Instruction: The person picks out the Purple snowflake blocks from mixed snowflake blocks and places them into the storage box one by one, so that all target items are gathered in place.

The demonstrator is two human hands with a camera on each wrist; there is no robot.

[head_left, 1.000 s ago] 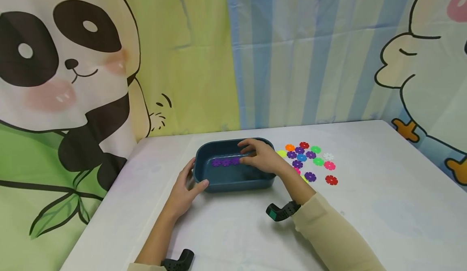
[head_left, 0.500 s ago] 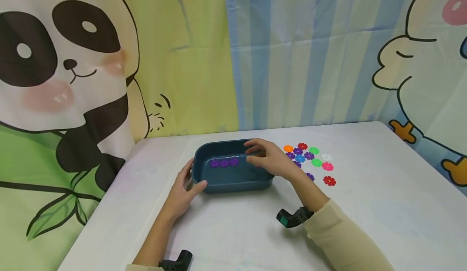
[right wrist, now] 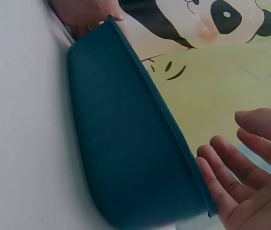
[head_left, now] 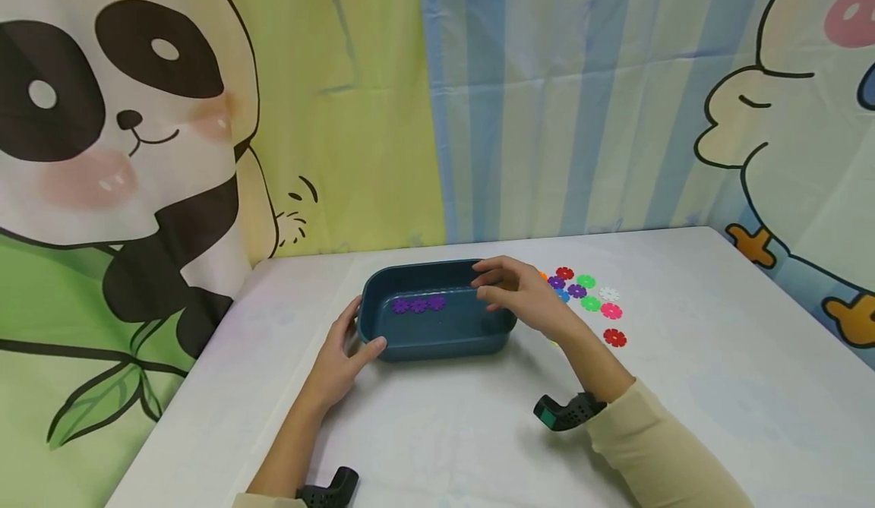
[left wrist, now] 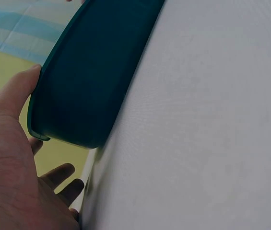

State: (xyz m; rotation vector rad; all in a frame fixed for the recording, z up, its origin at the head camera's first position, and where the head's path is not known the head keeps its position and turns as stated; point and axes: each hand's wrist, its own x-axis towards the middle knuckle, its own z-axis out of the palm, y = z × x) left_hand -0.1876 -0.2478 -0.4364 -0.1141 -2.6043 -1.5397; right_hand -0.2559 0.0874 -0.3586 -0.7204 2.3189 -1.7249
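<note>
The right hand and forearm covered part of the scattered discs, so their number could not be told; whether the little finger touched the tray was unclear. That hand held nothing, its fingers apart and loosely bent over the tray's right end. The left hand gripped the near left corner, thumb on the rim. The tray, smooth, dark blue and round-cornered, stood near the far edge of the white-covered table. Three flat, notched purple discs lay inside. Since half a second earlier, the right hand had shifted slightly rightward.
</note>
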